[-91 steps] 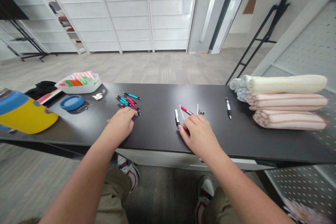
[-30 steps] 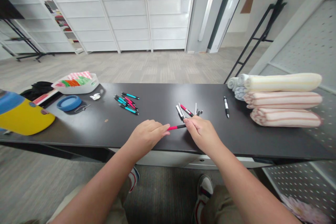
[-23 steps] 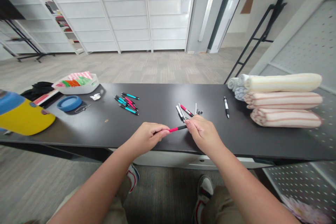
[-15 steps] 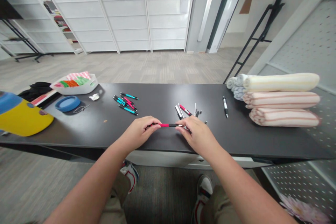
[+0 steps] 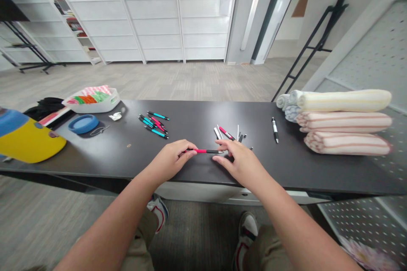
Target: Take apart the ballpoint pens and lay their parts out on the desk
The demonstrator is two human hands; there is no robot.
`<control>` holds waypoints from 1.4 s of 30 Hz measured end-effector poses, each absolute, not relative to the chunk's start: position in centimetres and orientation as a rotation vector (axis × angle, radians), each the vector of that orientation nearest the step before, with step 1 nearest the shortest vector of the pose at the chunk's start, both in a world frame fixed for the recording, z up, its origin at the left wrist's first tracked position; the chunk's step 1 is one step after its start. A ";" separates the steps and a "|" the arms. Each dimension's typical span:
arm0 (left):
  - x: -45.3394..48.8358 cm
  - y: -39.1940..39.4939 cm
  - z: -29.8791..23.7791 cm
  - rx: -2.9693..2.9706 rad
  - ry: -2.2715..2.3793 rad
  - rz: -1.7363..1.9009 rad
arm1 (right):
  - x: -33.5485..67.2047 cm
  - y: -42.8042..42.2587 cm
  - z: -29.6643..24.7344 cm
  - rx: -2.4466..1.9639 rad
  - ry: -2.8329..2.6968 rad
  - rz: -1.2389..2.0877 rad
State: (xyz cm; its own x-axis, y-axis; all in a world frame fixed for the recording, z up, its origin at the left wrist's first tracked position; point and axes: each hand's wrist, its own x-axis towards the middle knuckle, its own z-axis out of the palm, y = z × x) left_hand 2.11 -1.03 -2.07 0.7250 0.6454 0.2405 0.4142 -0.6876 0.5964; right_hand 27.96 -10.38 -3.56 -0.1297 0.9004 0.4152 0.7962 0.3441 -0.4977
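Observation:
A red pen [image 5: 202, 151] with a black grip and silver tip lies level just above the dark desk. My left hand [image 5: 174, 155] pinches its left end between thumb and fingers. Around the tip, my right hand [image 5: 237, 156] has its thumb and fingers apart, with the tip in the gap between them. Just beyond the right hand lie loose pen parts: a red barrel [image 5: 227, 133], a white barrel [image 5: 218, 133] and small dark pieces [image 5: 241, 138], partly hidden by the fingers. Several assembled turquoise and red pens [image 5: 154, 124] form a pile to the left.
A white-and-black pen [image 5: 275, 130] lies to the right, before stacked rolled towels [image 5: 345, 122]. At left are a blue round lid [image 5: 83, 124], a crumpled white tissue [image 5: 115, 116], a white basket [image 5: 92, 103] and a yellow-and-blue object [image 5: 30, 137]. The desk [image 5: 190, 114] has its front edge near me.
My right thumb and fingers have spread away from the pen's tip, letting it go. The left hand still holds the other end. The view has shifted slightly.

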 end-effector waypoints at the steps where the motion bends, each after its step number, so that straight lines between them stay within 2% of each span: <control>1: 2.1 -1.0 -2.1 2.415 0.803 0.596 | 28.0 -10.4 -3.5 -1.476 -1.963 0.203; 27: 2.2 -1.1 -1.8 2.374 0.817 0.612 | 28.6 -10.4 -2.9 -1.514 -1.722 0.421; 42: 2.2 -1.2 -1.9 2.365 0.832 0.603 | 28.6 -10.6 -2.6 -1.486 -1.693 0.427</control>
